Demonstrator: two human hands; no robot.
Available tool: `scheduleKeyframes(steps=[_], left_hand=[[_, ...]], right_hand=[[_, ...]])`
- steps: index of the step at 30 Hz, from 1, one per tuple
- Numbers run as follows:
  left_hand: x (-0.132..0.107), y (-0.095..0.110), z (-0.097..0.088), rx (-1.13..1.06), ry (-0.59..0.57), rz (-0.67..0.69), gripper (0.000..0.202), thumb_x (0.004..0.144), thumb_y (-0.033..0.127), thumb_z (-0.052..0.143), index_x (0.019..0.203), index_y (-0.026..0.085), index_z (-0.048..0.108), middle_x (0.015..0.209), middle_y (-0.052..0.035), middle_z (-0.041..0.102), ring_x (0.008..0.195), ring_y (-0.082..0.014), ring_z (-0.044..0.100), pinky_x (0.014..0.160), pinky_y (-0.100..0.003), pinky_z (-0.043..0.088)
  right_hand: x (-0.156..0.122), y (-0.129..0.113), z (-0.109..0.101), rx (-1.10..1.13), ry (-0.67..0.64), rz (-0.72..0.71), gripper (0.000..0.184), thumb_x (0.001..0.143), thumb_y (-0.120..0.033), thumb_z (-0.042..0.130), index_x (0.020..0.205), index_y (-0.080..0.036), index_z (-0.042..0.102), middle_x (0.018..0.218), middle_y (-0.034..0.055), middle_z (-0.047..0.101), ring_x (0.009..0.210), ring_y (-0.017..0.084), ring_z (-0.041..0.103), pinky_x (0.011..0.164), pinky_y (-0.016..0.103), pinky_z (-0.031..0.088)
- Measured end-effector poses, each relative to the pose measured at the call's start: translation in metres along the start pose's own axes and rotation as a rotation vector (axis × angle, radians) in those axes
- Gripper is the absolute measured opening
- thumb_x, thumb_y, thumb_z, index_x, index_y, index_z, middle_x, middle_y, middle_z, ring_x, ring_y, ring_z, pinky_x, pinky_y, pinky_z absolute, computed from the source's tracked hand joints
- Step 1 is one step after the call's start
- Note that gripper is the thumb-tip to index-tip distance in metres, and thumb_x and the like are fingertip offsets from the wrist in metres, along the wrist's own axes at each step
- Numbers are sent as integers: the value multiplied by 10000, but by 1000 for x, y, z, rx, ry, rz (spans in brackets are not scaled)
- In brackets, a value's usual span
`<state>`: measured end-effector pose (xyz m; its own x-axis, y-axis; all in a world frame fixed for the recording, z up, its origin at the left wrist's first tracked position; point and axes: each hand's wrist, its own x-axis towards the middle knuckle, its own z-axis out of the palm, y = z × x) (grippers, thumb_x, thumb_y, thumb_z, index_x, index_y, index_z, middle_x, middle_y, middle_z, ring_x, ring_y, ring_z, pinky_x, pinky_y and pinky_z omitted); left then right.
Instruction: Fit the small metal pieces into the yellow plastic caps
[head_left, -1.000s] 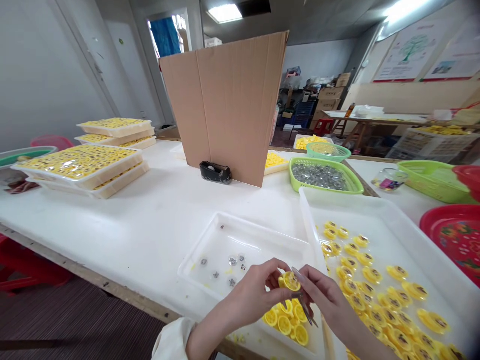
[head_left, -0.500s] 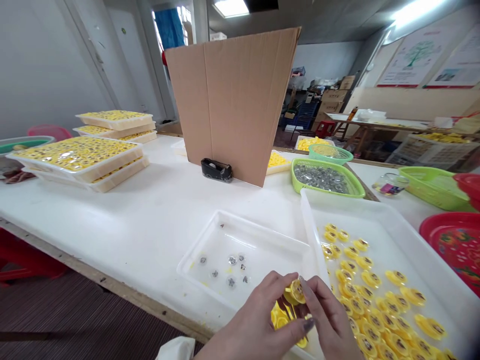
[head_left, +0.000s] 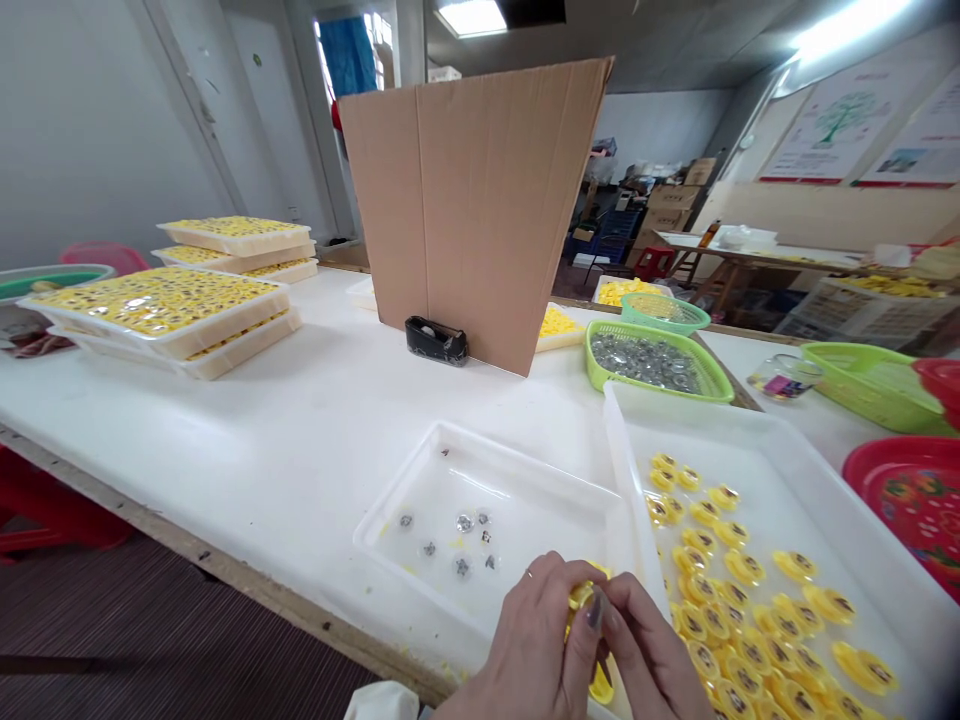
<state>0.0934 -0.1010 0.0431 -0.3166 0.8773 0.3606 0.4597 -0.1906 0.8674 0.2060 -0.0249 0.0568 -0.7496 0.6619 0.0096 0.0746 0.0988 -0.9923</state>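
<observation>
My left hand (head_left: 529, 650) and my right hand (head_left: 645, 655) meet at the bottom edge, fingers pinched together on one small yellow disc (head_left: 580, 594). They hover over the near right corner of a shallow white tray (head_left: 420, 470) that holds a few small silver parts (head_left: 465, 522) and some yellow discs under my hands. To the right, a larger white tray (head_left: 757, 430) is strewn with several yellow discs (head_left: 739, 568). The tweezers seen earlier are hidden.
A folded cardboard screen (head_left: 480, 200) stands mid-table with a black tape dispenser (head_left: 435, 340) at its foot. Stacked trays of yellow discs (head_left: 161, 310) lie at the left. A green basket of silver parts (head_left: 652, 362), another green basket (head_left: 870, 380) and a red tray (head_left: 907, 495) are on the right.
My hands have dropped lower and closer to me, closing tighter over the yellow disc. The tweezers that showed in my right hand a second ago are out of sight.
</observation>
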Motion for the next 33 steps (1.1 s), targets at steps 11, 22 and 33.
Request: scheduleKeyframes(steps=[11,22,33], left_hand=[[-12,-8,22,-51,58,-172,350,961,371,254,1224,208,417,597,12,625,558,-176,613,840,-387,500],[9,-7,26,-228,-217,-297,449,963,413,243,1352,190,213,1075,-105,561,940,-187,571,862,-373,469],[37,-70,-41,499,-289,-293,286,884,156,395,1101,188,579,1051,-80,612,1024,-233,537,947,-412,426]], right_hand=[[-6,32,-21,-188,-103,134,539,862,-687,342,1067,-241,565,881,73,610,728,186,570,675,308,523],[38,25,-88,-329,-131,107,352,889,-547,461,830,-211,549,725,-6,503,645,130,483,602,264,426],[101,102,-218,-1385,-2,19,541,875,-604,258,689,-220,589,773,87,606,782,255,592,652,359,422]])
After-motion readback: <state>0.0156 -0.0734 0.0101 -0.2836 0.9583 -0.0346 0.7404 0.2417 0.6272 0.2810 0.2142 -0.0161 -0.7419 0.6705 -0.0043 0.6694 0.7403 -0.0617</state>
